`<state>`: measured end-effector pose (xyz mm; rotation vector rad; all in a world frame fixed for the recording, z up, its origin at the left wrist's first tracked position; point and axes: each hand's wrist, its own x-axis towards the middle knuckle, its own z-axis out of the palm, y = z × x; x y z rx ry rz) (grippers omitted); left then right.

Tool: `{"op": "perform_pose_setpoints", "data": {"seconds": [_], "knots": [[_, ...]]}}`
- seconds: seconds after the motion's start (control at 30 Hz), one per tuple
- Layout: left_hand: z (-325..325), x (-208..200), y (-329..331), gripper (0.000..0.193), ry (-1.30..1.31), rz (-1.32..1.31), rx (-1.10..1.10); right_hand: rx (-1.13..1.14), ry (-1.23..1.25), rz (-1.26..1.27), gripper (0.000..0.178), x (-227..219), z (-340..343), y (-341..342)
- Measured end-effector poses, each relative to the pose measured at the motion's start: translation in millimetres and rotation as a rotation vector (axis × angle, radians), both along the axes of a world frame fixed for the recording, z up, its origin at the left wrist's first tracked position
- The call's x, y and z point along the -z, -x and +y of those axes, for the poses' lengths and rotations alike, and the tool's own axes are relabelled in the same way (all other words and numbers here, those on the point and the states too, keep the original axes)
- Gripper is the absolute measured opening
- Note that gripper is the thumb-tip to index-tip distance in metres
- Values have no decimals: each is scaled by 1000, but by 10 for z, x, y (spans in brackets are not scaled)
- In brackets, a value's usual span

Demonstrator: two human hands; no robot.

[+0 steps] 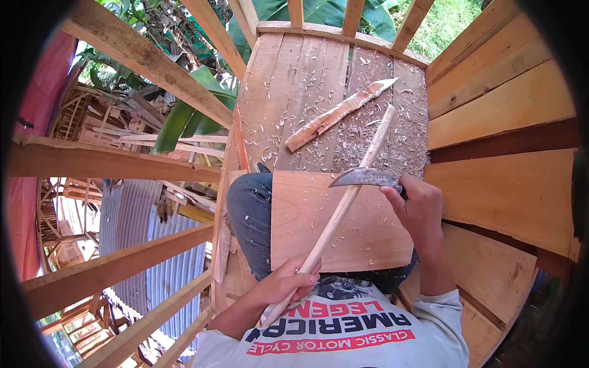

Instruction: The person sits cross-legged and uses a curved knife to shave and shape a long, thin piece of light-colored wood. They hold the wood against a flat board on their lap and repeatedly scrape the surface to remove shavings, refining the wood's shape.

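Left hand: the left hand is curled around the long stick, near the end by the shirt.
Right hand: the right hand is closed on the handle of the curved knife.
Stick: it slants over the board on the lap, and its far end is over the plank floor.
Knife: the blade goes across the stick, past its middle. I cannot tell if it is biting in.
Slip: if the blade hits a hard knot, it could jump off and cut a leg or a finger.
Roll: the stick is round, so a loose left hand could let it turn under the blade.
Poke: the near end is by the belly, so a hard push back could hurt.
Other wood: a pointed piece of wood lies ahead among curly bits, and a kick could knock it.
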<state>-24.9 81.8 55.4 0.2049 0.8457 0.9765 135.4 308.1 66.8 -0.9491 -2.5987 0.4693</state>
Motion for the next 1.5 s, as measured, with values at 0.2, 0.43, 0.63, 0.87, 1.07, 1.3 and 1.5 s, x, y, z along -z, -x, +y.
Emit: {"op": "perform_pose_setpoints", "data": {"seconds": [0.2, 0.43, 0.63, 0.87, 1.07, 1.3, 1.5], "knots": [[27, -16, -13, 32, -34, 70, 23, 42, -57, 10, 39, -66, 29, -52], [90, -63, -6, 33, 10, 112, 33, 47, -113, 48, 43, 38, 87, -74], [126, -67, -38, 34, -21, 71, 50, -26, -132, 84, 44, -8, 39, -85], [236, -89, -54, 34, -12, 138, 81, -27, -124, 127, 45, 37, 14, -83], [248, -7, -60, 18, 1, 92, 77, 16, -89, 131, 44, 95, 57, -129], [297, -85, -63, 32, 14, 188, 107, 79, -74, 114, 43, 132, 125, -161], [360, -136, -79, 33, 20, 240, 124, 118, -71, 77, 43, 193, 207, -209]]}}
